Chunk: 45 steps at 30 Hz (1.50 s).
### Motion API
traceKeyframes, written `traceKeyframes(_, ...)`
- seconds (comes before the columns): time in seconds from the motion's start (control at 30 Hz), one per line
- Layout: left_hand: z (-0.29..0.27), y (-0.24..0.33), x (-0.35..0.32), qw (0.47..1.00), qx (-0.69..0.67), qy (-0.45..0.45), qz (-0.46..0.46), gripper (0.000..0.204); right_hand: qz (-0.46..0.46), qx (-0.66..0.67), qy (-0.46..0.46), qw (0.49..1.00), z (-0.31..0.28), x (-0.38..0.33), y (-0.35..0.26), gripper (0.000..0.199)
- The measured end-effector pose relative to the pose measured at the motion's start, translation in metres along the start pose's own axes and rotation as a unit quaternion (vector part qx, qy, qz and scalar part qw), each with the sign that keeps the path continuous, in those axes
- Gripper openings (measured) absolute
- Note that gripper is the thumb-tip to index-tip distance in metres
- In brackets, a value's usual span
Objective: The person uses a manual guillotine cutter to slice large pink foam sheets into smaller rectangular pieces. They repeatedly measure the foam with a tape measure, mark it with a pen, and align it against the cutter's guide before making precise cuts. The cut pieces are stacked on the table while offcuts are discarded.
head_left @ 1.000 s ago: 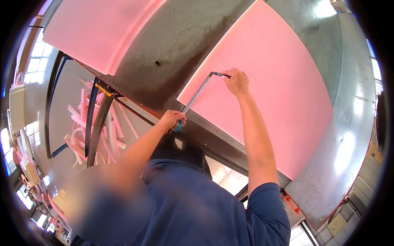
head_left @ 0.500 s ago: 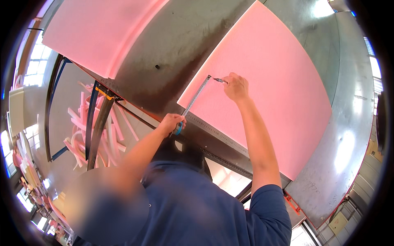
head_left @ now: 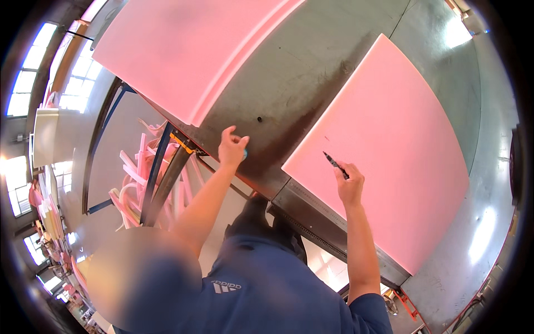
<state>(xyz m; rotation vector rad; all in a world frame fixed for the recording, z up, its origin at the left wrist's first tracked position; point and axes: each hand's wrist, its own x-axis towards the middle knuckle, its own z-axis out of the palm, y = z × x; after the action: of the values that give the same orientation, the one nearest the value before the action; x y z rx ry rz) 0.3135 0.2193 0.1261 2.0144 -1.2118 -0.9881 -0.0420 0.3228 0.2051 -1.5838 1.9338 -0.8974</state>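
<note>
The right hand (head_left: 349, 186) is closed around a dark pen (head_left: 335, 165), and the pen's tip points up and to the left, right on top of a big pink foam sheet (head_left: 389, 145). The grip on the pen is tight, with the fingers curled around its lower end. This pink sheet lies flat on a grey metal counter (head_left: 303, 72), and the hand sits near the sheet's left edge, close to the corner by the person. A tiny dark mark shows on the sheet just above the pen tip. The left hand (head_left: 232, 149) rests on the bare grey counter, near its front edge. Its fingers are bent around a small blue thing (head_left: 245, 153), and most of that thing is hidden, so you cannot tell what it is. The two hands are well apart. A second big pink foam sheet (head_left: 183, 50) lies farther up on the counter, to the left. Below the counter edge on the left there is a dark metal frame (head_left: 161, 172), and next to it a heap of thin pink foam strips (head_left: 136, 178). The person wears a blue shirt (head_left: 267, 295).
</note>
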Motion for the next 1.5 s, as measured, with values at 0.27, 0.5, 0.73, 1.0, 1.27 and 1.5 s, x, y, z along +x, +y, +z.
traceKeyframes(0.27, 0.045, 0.022, 0.055, 0.968, 0.160, -0.019, 0.191, 0.031, 0.123, 0.164, -0.015, 0.979, 0.047, -0.004, -0.053, 0.018)
traceKeyframes(0.5, 0.014, 0.069, 0.021, 0.869, -0.364, -0.320, -0.097, 0.021, 0.148, 0.238, -0.015, 0.960, 0.066, 0.020, -0.089, 0.018)
traceKeyframes(0.73, 0.005, 0.083, 0.001, 0.863, -0.352, -0.349, -0.095, 0.021, 0.104, 0.221, -0.025, 0.969, 0.082, 0.026, -0.100, 0.017)
traceKeyframes(1.0, 0.002, 0.074, -0.006, 0.890, -0.192, -0.410, -0.061, 0.020, 0.187, 0.237, -0.083, 0.950, 0.096, 0.013, -0.085, 0.028)
traceKeyframes(1.27, 0.024, 0.039, 0.132, 0.989, -0.118, -0.089, -0.028, 0.034, 0.187, 0.091, 0.096, 0.973, 0.079, -0.022, -0.041, 0.054)
traceKeyframes(1.5, 0.036, 0.046, 0.179, 0.996, 0.062, 0.029, 0.048, 0.047, 0.278, -0.174, 0.176, 0.928, 0.014, -0.126, 0.026, 0.052)
